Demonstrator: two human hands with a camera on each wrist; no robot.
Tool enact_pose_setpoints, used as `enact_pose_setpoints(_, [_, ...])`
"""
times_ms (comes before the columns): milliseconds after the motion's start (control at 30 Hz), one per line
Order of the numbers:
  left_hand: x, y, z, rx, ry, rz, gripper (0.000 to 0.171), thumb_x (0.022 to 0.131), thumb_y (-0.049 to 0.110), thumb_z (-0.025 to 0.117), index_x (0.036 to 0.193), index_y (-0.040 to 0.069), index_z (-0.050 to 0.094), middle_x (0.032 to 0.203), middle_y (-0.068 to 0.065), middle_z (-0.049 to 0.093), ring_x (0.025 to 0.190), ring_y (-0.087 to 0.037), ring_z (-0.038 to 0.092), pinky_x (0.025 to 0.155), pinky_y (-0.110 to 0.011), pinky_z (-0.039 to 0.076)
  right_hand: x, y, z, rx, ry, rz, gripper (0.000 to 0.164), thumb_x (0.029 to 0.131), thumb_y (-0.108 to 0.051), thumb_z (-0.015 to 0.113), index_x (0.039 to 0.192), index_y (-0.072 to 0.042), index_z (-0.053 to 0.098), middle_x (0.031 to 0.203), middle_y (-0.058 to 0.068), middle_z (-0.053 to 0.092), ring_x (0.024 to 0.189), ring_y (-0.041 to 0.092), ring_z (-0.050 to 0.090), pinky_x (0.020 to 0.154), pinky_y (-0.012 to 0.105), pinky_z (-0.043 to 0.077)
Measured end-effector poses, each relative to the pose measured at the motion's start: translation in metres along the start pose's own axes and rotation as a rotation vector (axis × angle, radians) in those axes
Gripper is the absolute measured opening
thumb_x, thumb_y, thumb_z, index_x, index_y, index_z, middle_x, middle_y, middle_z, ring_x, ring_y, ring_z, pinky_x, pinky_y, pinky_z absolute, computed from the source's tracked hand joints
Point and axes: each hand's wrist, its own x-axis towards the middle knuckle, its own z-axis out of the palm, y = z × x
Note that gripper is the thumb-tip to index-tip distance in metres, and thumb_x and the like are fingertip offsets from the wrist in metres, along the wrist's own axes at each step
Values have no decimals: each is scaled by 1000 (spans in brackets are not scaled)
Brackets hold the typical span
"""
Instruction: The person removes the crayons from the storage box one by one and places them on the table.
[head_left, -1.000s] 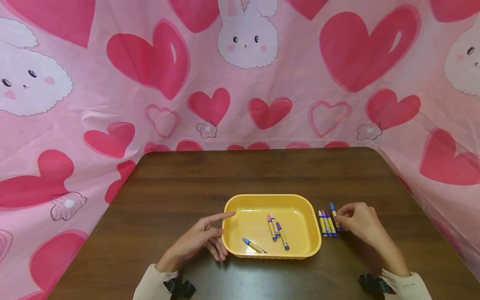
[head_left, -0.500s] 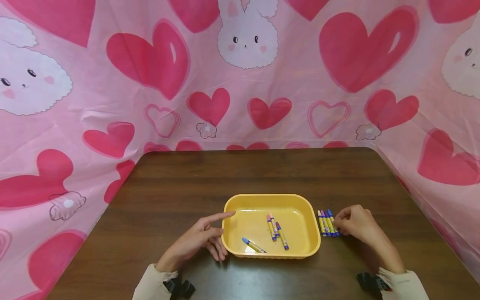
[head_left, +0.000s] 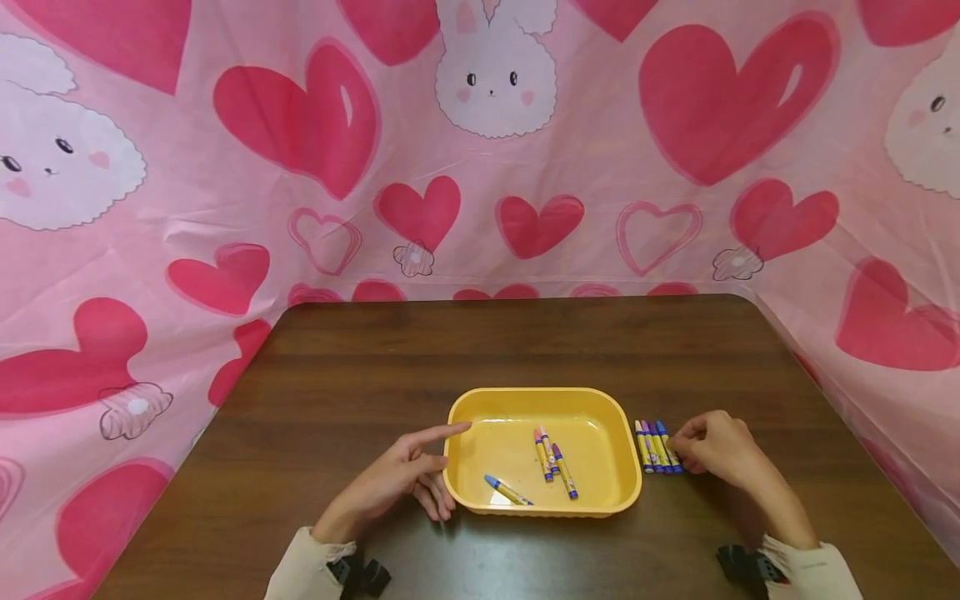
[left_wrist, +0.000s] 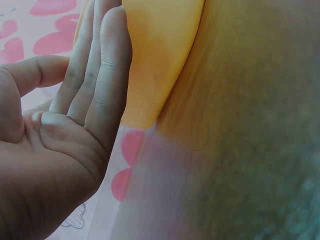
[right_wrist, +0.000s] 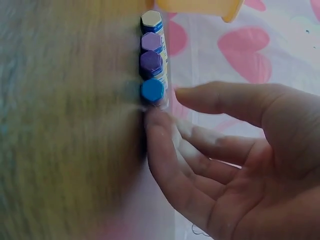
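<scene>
Row of four crayons (head_left: 656, 450) beside a yellow tray (head_left: 636, 487) with four more inside

The row lies on the desk (head_left: 525, 342), right of centre in the lower half of the head view, just beside the tray's right wall. From left to right come a cream crayon (right_wrist: 151, 19), a lilac crayon (right_wrist: 151, 42), a dark purple crayon (right_wrist: 151, 64) and a bright blue crayon (right_wrist: 152, 90). The right hand (head_left: 714, 448) is at the blue end; the right wrist view shows its thumb and forefinger parted, the forefinger's tip right at that crayon and the thumb near it. Whether the thumb touches cannot be told.

Inside the tray, a coral pink crayon (head_left: 543, 458), a pale pink crayon (head_left: 547, 447) and a purple crayon (head_left: 566, 473) cluster right of its middle, while a light blue crayon (head_left: 508, 491) slants alone near the front wall.

The left hand (head_left: 397, 473) is at the tray's left end, fingers extended and spread, forefinger reaching over the rim, the others low outside the wall.

Both wrists wear black devices, below cream sleeves (head_left: 817, 572) at the bottom of the frame. Behind the desk hangs pink cloth (head_left: 457, 158) printed with hearts and rabbits.
</scene>
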Motion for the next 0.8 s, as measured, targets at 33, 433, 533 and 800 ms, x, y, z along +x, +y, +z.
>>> enact_pose_setpoints(33, [0, 0, 0, 1, 0, 0, 53, 105, 6, 42, 157, 8, 28, 87, -22, 73, 69, -26, 74, 63, -39, 62, -1, -1, -1, -6, 15, -5, 20, 90, -13, 69, 89, 6, 72, 73, 6, 70, 62, 18, 68, 56, 29, 60])
enact_pose_setpoints(433, [1, -2, -1, -8, -9, 6, 54, 105, 7, 44, 157, 7, 28, 86, -20, 74, 70, -26, 74, 63, -40, 62, -8, -22, -1, -163, 257, -155, 23, 93, -28, 70, 92, -7, 76, 67, -3, 71, 62, 10, 66, 63, 28, 52])
enact_pose_setpoints(533, [1, -2, -1, -7, -7, 4, 54, 105, 8, 44, 157, 7, 28, 86, -19, 74, 69, -25, 74, 62, -39, 62, -9, -33, 4, -147, 284, -206, 17, 93, -24, 70, 94, -8, 76, 77, 1, 74, 68, 15, 68, 62, 28, 53])
enact_pose_setpoints(800, [1, -2, 0, -7, -3, 3, 55, 105, 10, 46, 157, 7, 28, 86, -20, 74, 69, -25, 74, 62, -40, 62, -10, -82, 18, -110, 282, -346, 3, 88, -13, 73, 89, -11, 75, 79, -2, 72, 72, 15, 66, 63, 27, 55])
